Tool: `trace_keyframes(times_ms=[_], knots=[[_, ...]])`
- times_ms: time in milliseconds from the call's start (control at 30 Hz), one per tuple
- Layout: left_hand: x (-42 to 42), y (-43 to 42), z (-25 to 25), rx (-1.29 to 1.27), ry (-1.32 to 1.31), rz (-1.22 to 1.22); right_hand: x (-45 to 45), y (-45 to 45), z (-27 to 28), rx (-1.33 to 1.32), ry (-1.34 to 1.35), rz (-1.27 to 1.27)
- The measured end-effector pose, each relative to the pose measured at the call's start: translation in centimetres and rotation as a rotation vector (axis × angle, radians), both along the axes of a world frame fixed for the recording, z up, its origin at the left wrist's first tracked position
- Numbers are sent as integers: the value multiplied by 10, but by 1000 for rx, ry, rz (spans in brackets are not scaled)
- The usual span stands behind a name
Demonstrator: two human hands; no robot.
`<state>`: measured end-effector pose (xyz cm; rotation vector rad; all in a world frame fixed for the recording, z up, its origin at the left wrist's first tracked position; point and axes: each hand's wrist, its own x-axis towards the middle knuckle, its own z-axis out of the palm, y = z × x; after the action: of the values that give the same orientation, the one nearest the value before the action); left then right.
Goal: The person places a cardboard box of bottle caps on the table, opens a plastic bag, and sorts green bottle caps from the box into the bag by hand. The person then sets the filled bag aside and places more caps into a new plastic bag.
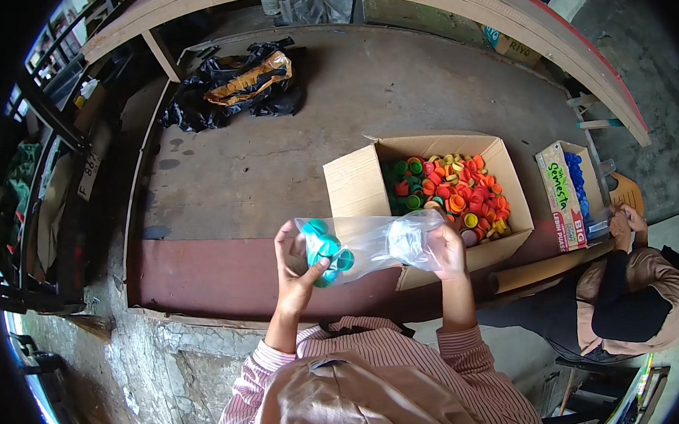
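Note:
A clear plastic bag (363, 248) is stretched between my two hands above the table's front edge. Several teal plastic caps (320, 244) lie inside its left end. My left hand (298, 273) is closed around that end, thumb pressed against the caps. At the other end, my right hand (449, 250) grips the bunched plastic. Just behind my right hand stands an open cardboard box (512, 178), filled with red, orange, yellow and green plastic caps (455, 193).
A crumpled black plastic bag (231, 86) lies at the table's (274, 161) back left. To the right, a smaller printed box (558, 199) holds blue caps (576, 182). Beside it sits another person (632, 295), hands (626, 222) near that box. A cardboard roll (545, 268) lies along the front edge.

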<state>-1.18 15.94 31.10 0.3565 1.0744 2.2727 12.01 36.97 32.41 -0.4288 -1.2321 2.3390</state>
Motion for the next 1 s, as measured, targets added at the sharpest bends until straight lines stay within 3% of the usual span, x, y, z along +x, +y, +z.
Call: trace_keyframes(times_ms=[67, 133, 200, 233, 267, 333, 400, 467, 533, 567, 600, 667, 733, 800, 833, 867, 900, 1000], knots=[[-2, -1, 4, -47, 218, 7, -3, 6, 6, -144, -29, -59], [0, -3, 2, -41, 203, -17, -5, -1, 20, -155, -72, -86], [-2, -7, -7, -425, 433, 70, -14, -20, 39, -188, -212, -1], [-3, -12, 2, -680, 704, 205, -21, -30, 33, -78, -145, 88], [-5, -18, 4, -755, 675, 214, -31, -42, 27, 34, -79, 175], [-12, -32, -4, -399, 191, 4, -47, -79, 28, 193, -247, 282], [-6, -36, 5, -485, 279, -82, -58, -97, 4, 474, -162, 262], [-3, -38, 11, -573, 373, -159, -61, -104, 13, 268, -161, 335], [-2, -39, 13, -437, -4, -232, -60, -103, 8, 186, -175, 308], [0, -35, 20, -417, -69, -224, -59, -101, 5, 313, -246, 333], [0, -34, 17, -418, -70, -230, -58, -99, 2, 441, -319, 360], [0, -30, 7, -575, 317, -157, -60, -114, -9, 754, -139, 127], [4, -20, 2, -547, 271, -84, -57, -112, -22, 760, -256, 269], [4, -15, -3, -522, 223, -10, -49, -101, -31, 960, -252, 229], [4, -16, -5, -599, 276, 14, -47, -91, -15, 953, -219, 153], [4, -16, -6, -675, 330, 37, -44, -78, 2, 722, -186, 113], [4, -14, -1, -677, 329, 37, -41, -57, 0, 789, -183, -32], [5, -8, 12, -801, 346, 24, -34, 6, -21, 1083, -617, -292]])
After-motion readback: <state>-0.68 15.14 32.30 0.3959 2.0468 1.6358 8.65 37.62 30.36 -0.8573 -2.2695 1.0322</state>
